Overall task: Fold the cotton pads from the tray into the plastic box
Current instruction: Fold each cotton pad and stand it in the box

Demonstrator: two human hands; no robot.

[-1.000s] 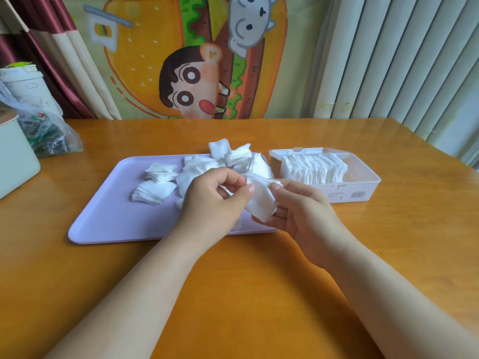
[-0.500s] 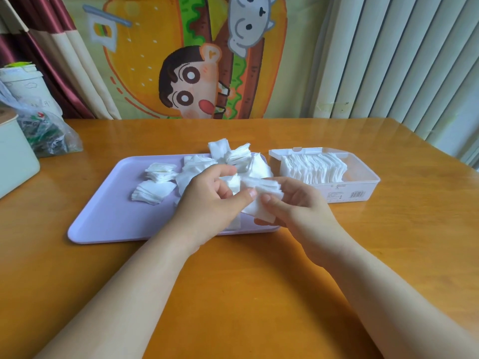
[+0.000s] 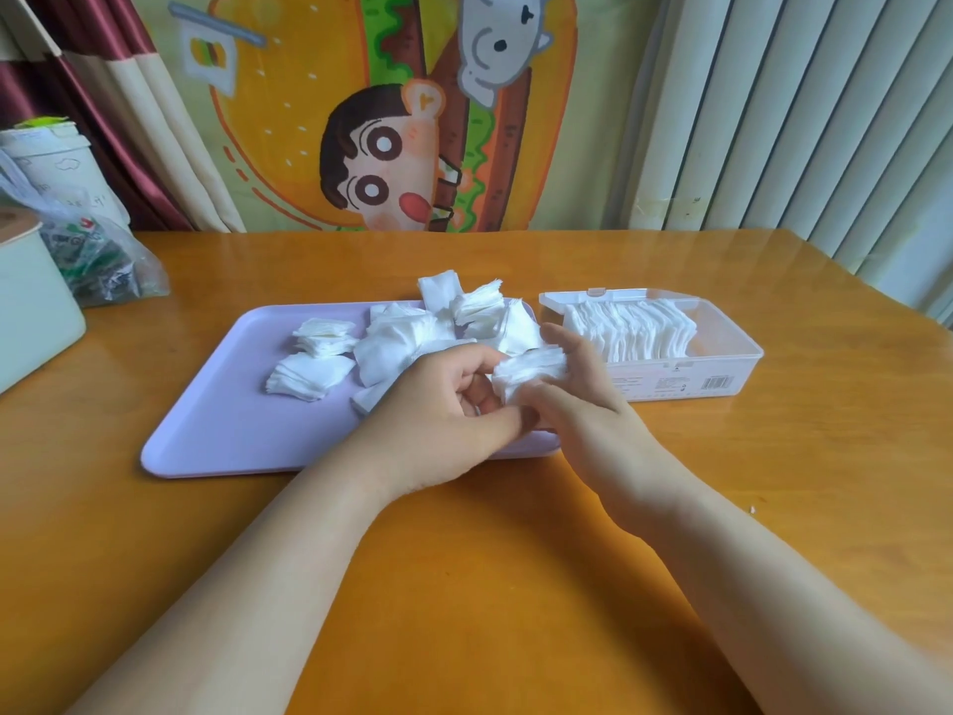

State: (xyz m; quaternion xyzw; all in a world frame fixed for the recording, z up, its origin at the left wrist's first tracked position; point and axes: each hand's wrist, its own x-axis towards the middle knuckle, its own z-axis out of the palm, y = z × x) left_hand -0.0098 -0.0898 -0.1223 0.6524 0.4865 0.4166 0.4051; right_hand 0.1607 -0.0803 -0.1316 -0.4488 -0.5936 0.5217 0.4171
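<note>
Glossy orange-brown wooden table point(image 3: 464, 585), backed by a cartoon burger hanging point(image 3: 392, 121) and pale vertical blinds point(image 3: 799, 110) on the right. At the middle, a lilac tray point(image 3: 216, 430), strewn with loose cotton pads point(image 3: 397, 343): two small stacks toward its left, a bigger jumble at its far right end. Just beside the tray's right end, a clear plastic box point(image 3: 732, 363) (barcode label on the near wall), open-topped, with a row of folded pads point(image 3: 629, 330) standing on edge in its left part.

Over the tray's near right corner, both hands together on one folded cotton pad point(image 3: 528, 371), held up off the tray and short of the box. Right hand point(image 3: 593, 405) gripping it between thumb below and fingers behind, forefinger stretched up past the top edge. Left hand point(image 3: 438, 420) curled at the pad's left side, fingertips pinching its edge, thumb lying along the bottom next to the right thumb.

At the far left, a pale green container point(image 3: 31, 301) and a crumpled plastic bag point(image 3: 103, 260).
</note>
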